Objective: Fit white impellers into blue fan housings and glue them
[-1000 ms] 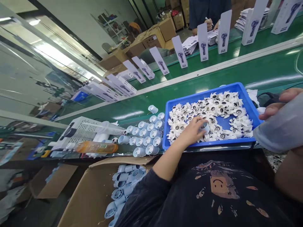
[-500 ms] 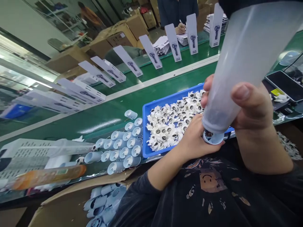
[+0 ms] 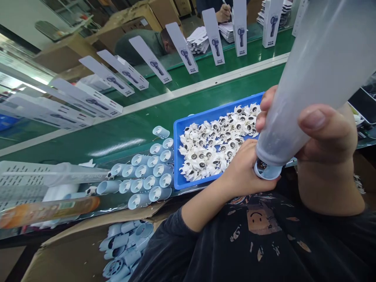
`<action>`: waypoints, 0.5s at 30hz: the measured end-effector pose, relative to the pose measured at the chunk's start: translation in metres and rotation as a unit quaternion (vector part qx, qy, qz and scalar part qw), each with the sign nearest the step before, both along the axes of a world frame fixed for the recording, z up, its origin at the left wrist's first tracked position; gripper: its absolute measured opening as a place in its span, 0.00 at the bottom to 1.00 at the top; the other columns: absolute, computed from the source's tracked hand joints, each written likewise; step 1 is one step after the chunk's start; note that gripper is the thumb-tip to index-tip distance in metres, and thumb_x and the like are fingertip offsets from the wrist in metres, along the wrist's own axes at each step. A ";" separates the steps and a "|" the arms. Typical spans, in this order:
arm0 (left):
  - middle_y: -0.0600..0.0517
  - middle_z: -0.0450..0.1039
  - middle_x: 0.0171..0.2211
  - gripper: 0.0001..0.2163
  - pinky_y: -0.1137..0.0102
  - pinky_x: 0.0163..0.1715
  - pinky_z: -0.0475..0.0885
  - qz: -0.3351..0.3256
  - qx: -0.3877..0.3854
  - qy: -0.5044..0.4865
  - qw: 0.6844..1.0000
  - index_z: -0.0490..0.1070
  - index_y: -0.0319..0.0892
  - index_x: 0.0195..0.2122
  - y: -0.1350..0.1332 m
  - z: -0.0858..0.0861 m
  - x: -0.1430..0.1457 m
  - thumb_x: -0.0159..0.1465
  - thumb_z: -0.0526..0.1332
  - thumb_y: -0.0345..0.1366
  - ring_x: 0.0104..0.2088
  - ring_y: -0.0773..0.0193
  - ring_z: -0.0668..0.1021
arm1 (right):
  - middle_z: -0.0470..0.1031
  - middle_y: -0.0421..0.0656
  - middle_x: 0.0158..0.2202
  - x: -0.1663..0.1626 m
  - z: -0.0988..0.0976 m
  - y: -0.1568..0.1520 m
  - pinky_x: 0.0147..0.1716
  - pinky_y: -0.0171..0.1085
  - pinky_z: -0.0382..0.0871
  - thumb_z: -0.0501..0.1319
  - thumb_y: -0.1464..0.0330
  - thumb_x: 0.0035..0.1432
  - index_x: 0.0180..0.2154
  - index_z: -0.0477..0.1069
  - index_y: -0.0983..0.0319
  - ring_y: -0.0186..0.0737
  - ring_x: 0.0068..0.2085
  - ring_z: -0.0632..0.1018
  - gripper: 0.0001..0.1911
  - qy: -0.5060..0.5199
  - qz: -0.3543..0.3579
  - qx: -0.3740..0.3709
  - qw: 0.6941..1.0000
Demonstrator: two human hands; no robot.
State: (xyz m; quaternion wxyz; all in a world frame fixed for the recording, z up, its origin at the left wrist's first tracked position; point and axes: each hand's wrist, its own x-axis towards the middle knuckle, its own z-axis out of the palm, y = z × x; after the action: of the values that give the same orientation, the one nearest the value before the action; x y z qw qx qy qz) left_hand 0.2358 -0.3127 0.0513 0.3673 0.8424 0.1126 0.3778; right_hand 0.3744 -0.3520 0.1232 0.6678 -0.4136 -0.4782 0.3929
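Observation:
My left hand (image 3: 245, 168) is closed around a small pale blue tube (image 3: 268, 171), held in front of my chest. My right hand (image 3: 320, 135) grips a large translucent white bottle (image 3: 305, 82), tilted with its lower end pressed into the tube's open mouth. Just behind my hands lies a blue tray (image 3: 179, 156) heaped with several small white fan impellers (image 3: 214, 147). Left of the tray, several more pale blue tubes (image 3: 147, 176) lie in rows.
A cardboard box (image 3: 70, 243) holding more blue tubes stands at the lower left. An orange bottle (image 3: 47, 209) and a white package lie at the left. White fan cartons (image 3: 147, 58) stand on the green conveyor (image 3: 117, 133). Another person's hand (image 3: 223, 11) writes across it. A phone (image 3: 362, 103) lies at the right.
My left hand took a part from the tray and drew it toward my chest. My right hand brought the bottle over and set its end on the tube.

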 end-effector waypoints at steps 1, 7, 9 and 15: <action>0.52 0.72 0.32 0.09 0.63 0.39 0.72 -0.002 -0.003 0.003 1.000 0.67 0.42 0.33 0.000 0.001 -0.002 0.54 0.65 0.35 0.36 0.60 0.75 | 0.74 0.42 0.35 -0.001 -0.001 0.001 0.29 0.39 0.77 0.71 0.57 0.41 0.36 0.66 0.60 0.41 0.32 0.77 0.24 0.013 0.003 0.008 1.000; 0.51 0.71 0.31 0.08 0.61 0.40 0.71 -0.013 -0.014 0.032 0.999 0.68 0.42 0.33 0.002 0.003 -0.007 0.53 0.64 0.34 0.36 0.58 0.74 | 0.74 0.43 0.36 -0.003 -0.002 0.003 0.28 0.39 0.76 0.71 0.58 0.44 0.35 0.71 0.62 0.42 0.32 0.77 0.19 0.018 0.020 -0.004 1.000; 0.52 0.71 0.30 0.07 0.61 0.41 0.71 -0.018 -0.009 0.028 0.999 0.67 0.42 0.32 0.004 0.003 -0.007 0.53 0.64 0.34 0.36 0.59 0.74 | 0.74 0.41 0.34 -0.006 0.000 0.004 0.28 0.40 0.76 0.70 0.59 0.43 0.33 0.73 0.61 0.42 0.30 0.77 0.17 0.025 0.009 0.000 1.000; 0.52 0.71 0.30 0.06 0.61 0.42 0.71 -0.020 -0.016 0.032 0.999 0.67 0.43 0.31 0.007 0.003 -0.010 0.53 0.63 0.33 0.37 0.58 0.74 | 0.74 0.42 0.34 -0.010 0.003 0.005 0.27 0.41 0.76 0.70 0.60 0.42 0.35 0.72 0.60 0.43 0.29 0.76 0.17 0.037 -0.001 -0.015 0.999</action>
State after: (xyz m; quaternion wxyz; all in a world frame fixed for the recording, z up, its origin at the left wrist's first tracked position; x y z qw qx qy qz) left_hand 0.2258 -0.3058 0.0540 0.3842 0.8501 0.1137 0.3416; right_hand 0.3640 -0.3474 0.1257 0.6791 -0.4090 -0.4466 0.4147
